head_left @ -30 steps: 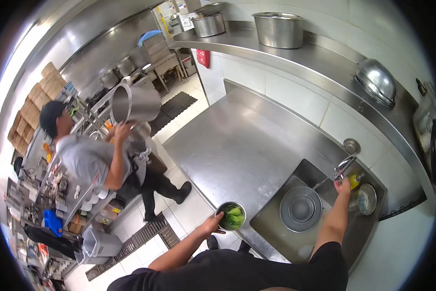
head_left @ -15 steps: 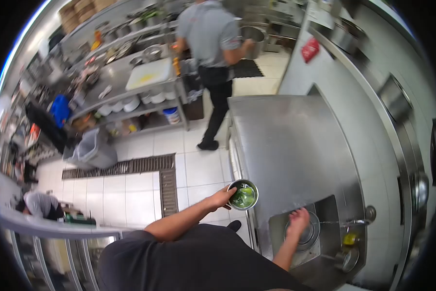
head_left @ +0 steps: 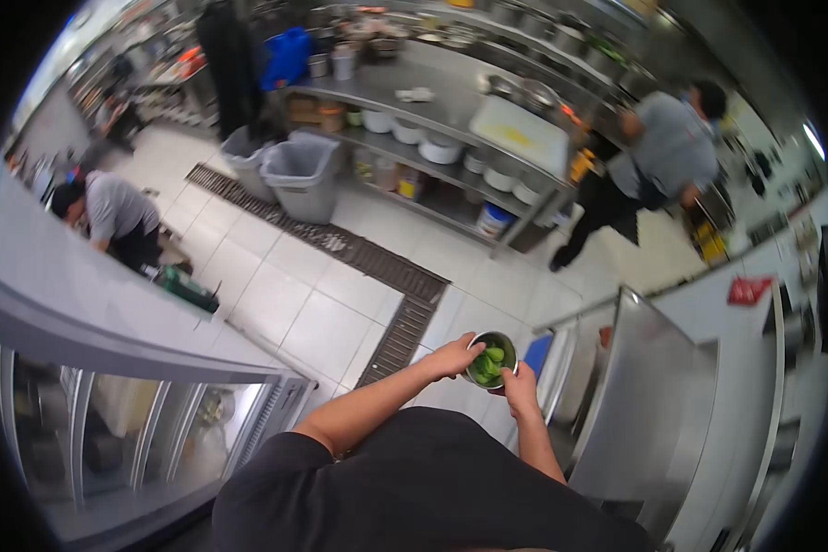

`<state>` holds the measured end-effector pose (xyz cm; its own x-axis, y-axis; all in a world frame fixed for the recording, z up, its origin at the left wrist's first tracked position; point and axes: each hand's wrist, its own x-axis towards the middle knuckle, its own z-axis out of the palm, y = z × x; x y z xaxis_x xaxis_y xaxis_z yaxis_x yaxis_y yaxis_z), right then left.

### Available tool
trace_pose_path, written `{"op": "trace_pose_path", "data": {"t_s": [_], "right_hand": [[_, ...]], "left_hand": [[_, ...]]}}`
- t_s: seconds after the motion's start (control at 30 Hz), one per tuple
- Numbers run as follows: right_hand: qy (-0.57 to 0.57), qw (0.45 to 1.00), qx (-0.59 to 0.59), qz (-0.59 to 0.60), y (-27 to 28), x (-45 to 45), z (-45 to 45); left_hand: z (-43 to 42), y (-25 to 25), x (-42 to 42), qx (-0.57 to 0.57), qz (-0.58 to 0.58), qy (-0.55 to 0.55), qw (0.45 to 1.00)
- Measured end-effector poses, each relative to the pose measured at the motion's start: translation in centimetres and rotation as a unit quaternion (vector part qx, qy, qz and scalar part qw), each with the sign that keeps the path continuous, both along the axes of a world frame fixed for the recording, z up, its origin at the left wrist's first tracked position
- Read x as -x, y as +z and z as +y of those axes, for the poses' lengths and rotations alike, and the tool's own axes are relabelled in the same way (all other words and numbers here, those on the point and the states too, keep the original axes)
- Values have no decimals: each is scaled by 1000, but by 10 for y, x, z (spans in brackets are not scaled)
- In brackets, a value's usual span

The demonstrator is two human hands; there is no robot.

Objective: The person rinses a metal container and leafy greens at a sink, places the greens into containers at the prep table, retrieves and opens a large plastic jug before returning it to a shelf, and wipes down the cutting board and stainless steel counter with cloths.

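Between my two hands is a small round metal bowl [head_left: 505, 337] with bright green leaves [head_left: 490, 365] inside. My left hand [head_left: 454, 356] grips its left rim, thumb over the edge. On the opposite side, my right hand [head_left: 521, 389] holds the lower right rim with its thumb on top. The bowl is in front of my body, above the floor and tipped so that its inside faces me. Its underside and most of my fingertips are hidden.
A steel counter [head_left: 658, 396] stands on my right. A glass-front fridge [head_left: 184, 368] is at lower left. Grey bins [head_left: 301, 175] stand by the floor drain [head_left: 377, 262]. One person [head_left: 667, 147] walks at upper right; another [head_left: 119, 212] bends down at left.
My view has turned left, away from the sink. My right hand has left the sink and now grips the bowl together with my left. The walking person has moved on.
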<state>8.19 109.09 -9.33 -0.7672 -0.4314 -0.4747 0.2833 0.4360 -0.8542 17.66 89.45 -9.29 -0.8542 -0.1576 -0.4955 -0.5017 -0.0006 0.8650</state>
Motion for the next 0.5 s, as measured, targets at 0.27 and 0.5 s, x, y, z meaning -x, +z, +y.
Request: {"op": "trace_pose_path", "data": {"t_s": [0.27, 0.5], "right_hand": [[96, 993, 61, -11, -38, 43, -221], [210, 967, -16, 142, -67, 68, -463]], "left_hand": [[-240, -18, -92, -88, 54, 240, 965], [-447, -151, -256, 151, -108, 475, 860]]}}
